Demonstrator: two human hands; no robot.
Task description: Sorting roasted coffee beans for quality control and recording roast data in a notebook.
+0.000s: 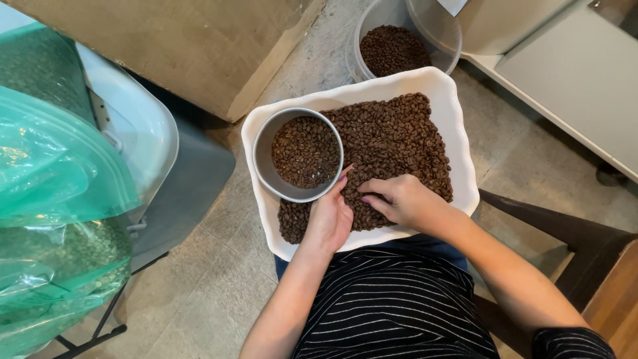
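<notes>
Head view: sorting step in hand. Tin [298, 155] is gripped at its rim by left hand [330, 217], resting on tray [458, 143]. Beans [392, 143] are pinched by right hand [401, 199], fingers curled. Next, picked beans likely need dropping into tin.

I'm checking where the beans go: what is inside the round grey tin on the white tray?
The round grey tin holds brown roasted beans, filling it partway. Its bottom is covered by them. The left hand touches its rim; the tray beneath is hidden.

Round grey tin [298, 155] half full of roasted beans sits upright on bean-covered white tray [458, 133]; left corner.
</notes>
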